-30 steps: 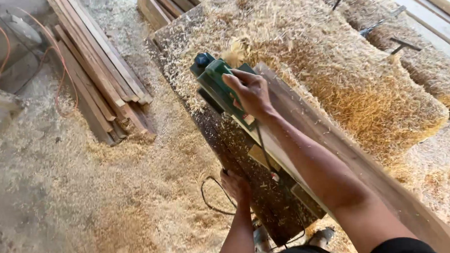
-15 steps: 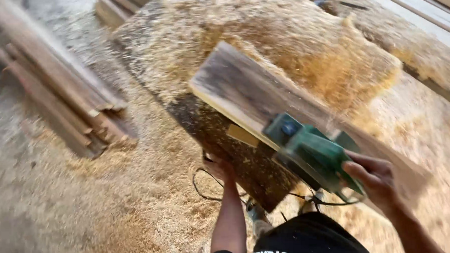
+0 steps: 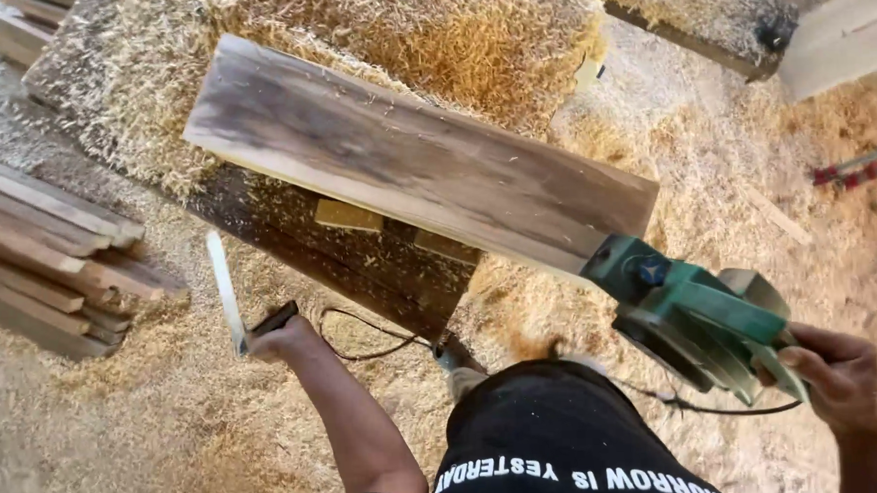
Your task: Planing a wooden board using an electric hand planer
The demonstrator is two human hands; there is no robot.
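Note:
A long grey-brown wooden board (image 3: 426, 159) lies flat across a dark workbench (image 3: 361, 264) heaped with wood shavings. My right hand (image 3: 837, 378) grips the handle of a green electric planer (image 3: 693, 310), which hangs just off the board's near right end. Its black cord (image 3: 716, 407) trails across in front of my body. Low at the left, my left hand (image 3: 281, 337) holds a thin pale strip with a dark handle (image 3: 228, 298) that points away from me over the shavings.
Stacked wooden slats (image 3: 50, 260) lie on the floor at the left. Thick shavings (image 3: 470, 41) cover the bench top and floor. A second shavings-covered beam (image 3: 702, 14) and a pale plank (image 3: 839, 28) sit at the upper right. Red clamps (image 3: 849, 169) lie at the right.
The planer has slid back along the board toward me and come off its near end. My left hand has picked up the thin strip. My view has swung left.

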